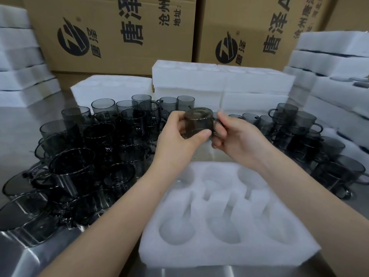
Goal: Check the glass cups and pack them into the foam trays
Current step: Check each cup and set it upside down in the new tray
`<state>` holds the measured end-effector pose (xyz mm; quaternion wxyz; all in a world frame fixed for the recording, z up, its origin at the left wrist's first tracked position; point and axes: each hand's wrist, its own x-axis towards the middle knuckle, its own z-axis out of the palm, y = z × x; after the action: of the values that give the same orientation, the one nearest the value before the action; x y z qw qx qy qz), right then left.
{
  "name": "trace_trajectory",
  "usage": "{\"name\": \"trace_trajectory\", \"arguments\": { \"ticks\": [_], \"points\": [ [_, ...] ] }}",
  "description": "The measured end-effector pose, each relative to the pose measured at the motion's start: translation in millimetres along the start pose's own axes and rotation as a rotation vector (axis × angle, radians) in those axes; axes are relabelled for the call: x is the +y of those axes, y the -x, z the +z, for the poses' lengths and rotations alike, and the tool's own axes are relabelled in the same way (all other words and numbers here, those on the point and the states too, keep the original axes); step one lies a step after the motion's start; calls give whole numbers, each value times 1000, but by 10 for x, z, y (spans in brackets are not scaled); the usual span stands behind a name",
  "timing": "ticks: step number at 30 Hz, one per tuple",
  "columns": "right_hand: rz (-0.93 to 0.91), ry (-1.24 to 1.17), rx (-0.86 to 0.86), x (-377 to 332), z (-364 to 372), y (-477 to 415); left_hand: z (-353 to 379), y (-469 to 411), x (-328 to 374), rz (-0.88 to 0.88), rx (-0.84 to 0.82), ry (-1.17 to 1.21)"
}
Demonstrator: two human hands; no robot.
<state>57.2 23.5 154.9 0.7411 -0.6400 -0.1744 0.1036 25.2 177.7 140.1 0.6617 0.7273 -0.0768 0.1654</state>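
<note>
Both hands are on one cup here: the left hand (179, 134) curls fingers and thumb round the body of the smoky glass cup (198, 120), and the right hand (237, 138) pinches it at the handle side. The cup is held in the air between them, above the far edge of the foam tray (199, 256), whose pockets under the wrists all look empty. The risk looks plain enough: smooth glass turned between bare fingers could slip, and a drop might miss the foam and land on the steel tabletop (20, 126) just beyond. To the left of the left hand sits a crowded heap of cups (89, 156), some stacked, and another cluster (299, 132) lies to the right of the right hand. A forearm swinging wide on the way down could knock either pile over. Setting the cup in with the handle off its slot would likely leave it crooked, perhaps straining the handle. The dark tint could also hide a chip or crack if the check is rushed.
</note>
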Motion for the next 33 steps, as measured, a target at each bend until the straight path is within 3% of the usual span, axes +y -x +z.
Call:
{"name": "trace_trajectory", "arguments": {
  "ticks": [6, 9, 11, 15, 18, 25, 29, 33],
  "points": [
    [-6, 67, 106, 35, 42, -5, 11, 20, -10, 109, -6, -134],
    [-84, -65, 164, 25, 34, -10, 1, 17, -3, 106, -7, -39],
    [-146, -18, 187, 37, 11, -16, -2, 14, 10, 98, -30, 46],
    [-48, -41, -48, 62, -3, -18, 6, 39, 34, 94, -160, 100],
    [62, -57, -156, 31, 12, 16, -20, 51, 35, 107, -159, 88],
    [-183, 171, 146, 51, 136, 65, 39, 71, 58, 276, -95, -393],
    [-241, 261, 212, 42, 227, 90, 25, 73, 53, 347, -35, -426],
    [-175, 179, 266, 26, 234, 78, 13, 84, 50, 337, -34, -378]
  ]
}}
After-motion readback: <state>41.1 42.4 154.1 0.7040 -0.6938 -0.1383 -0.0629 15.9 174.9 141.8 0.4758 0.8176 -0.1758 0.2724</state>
